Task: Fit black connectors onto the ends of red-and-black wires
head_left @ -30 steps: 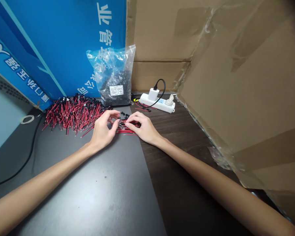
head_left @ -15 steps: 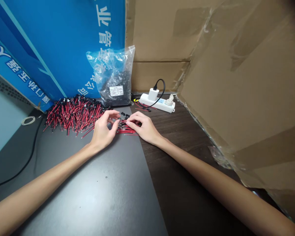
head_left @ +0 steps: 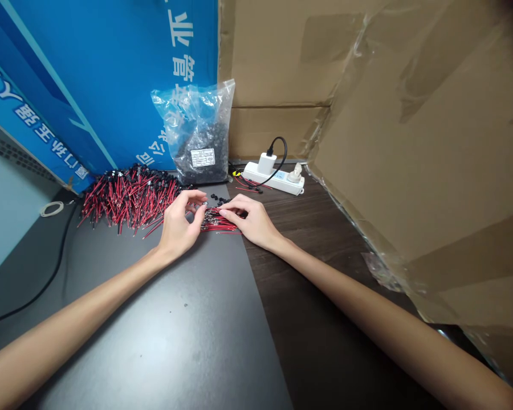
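My left hand [head_left: 178,224] and my right hand [head_left: 250,219] meet over a small bunch of short red wires [head_left: 219,223] lying on the dark table. The left thumb and forefinger pinch a small black piece at the wire ends. My right hand's fingers are curled, pinching the wire tips from the other side. A few loose small black parts [head_left: 219,199] lie just behind the hands. A large heap of red wires with black ends [head_left: 126,196] sits to the left of my left hand.
A clear plastic bag of small black parts [head_left: 199,134] leans on a blue board [head_left: 94,85] at the back. A white power strip with a charger [head_left: 273,176] lies at back right. Cardboard walls [head_left: 410,148] close the right side. A black cable [head_left: 47,267] runs on the left.
Both hands stayed over the small wire bunch; the fingers shifted slightly, the left thumb and forefinger closing at the wire ends.
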A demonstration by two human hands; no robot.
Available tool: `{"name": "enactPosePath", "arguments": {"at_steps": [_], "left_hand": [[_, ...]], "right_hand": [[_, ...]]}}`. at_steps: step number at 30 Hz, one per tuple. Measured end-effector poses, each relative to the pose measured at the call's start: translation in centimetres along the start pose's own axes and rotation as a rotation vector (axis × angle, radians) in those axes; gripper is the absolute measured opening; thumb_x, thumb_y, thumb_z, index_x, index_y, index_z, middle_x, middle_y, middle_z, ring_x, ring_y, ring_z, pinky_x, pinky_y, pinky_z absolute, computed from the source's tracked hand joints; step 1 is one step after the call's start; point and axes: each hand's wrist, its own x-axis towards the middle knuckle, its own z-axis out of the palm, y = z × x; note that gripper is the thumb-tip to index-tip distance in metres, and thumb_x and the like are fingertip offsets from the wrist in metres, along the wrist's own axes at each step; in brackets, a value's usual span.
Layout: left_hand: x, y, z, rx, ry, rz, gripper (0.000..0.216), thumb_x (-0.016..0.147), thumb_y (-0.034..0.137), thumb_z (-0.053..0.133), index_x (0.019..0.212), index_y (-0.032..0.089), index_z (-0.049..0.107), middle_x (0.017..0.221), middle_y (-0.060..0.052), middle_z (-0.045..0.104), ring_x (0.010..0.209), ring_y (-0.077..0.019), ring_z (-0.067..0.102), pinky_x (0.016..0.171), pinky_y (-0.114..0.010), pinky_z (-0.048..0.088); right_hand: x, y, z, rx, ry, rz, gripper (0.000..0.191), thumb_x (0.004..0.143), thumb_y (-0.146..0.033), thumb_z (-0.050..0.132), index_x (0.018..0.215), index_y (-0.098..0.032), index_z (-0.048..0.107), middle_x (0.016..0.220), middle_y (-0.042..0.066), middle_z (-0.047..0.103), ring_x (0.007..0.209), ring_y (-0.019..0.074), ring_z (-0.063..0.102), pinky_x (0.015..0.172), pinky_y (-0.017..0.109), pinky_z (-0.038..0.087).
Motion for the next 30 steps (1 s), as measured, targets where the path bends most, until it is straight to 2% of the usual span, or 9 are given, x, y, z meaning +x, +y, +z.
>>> {"name": "enactPosePath", "arguments": {"at_steps": [9,21,30], "left_hand": [[-0.05,0.2,-0.05,0.007,0.002,0.028,0.014,0.09,0.015,0.061,0.103,0.018,0.062,0.097,-0.005,0.072,0.086,-0.0154,0.069,0.075,-0.03,0.057],[-0.11,0.07,-0.05,0.023,-0.011,0.02,0.012,0.089,0.016,0.061,0.101,0.018,0.064,0.096,-0.004,0.073,0.082,-0.015,0.068,0.073,-0.03,0.057],[-0.21,0.25,-0.14,0.039,-0.005,0.025,0.012,0.09,0.016,0.061,0.101,0.018,0.063,0.097,-0.004,0.073,0.082,-0.0154,0.068,0.073,-0.03,0.056]], "right_hand": [[0.06,0.12,0.0,-0.005,-0.014,0.023,0.015,0.092,-0.026,0.067,0.098,-0.02,0.08,0.088,0.004,0.068,0.078,0.0157,0.06,0.074,0.031,0.048],[0.03,-0.16,0.0,-0.028,-0.014,0.013,0.015,0.094,-0.027,0.064,0.092,-0.019,0.076,0.09,0.004,0.067,0.078,0.015,0.06,0.071,0.03,0.048],[-0.21,-0.22,0.13,-0.103,-0.014,-0.076,0.01,0.092,-0.022,0.067,0.092,-0.019,0.076,0.088,0.004,0.067,0.076,0.0153,0.06,0.073,0.031,0.05]]}}
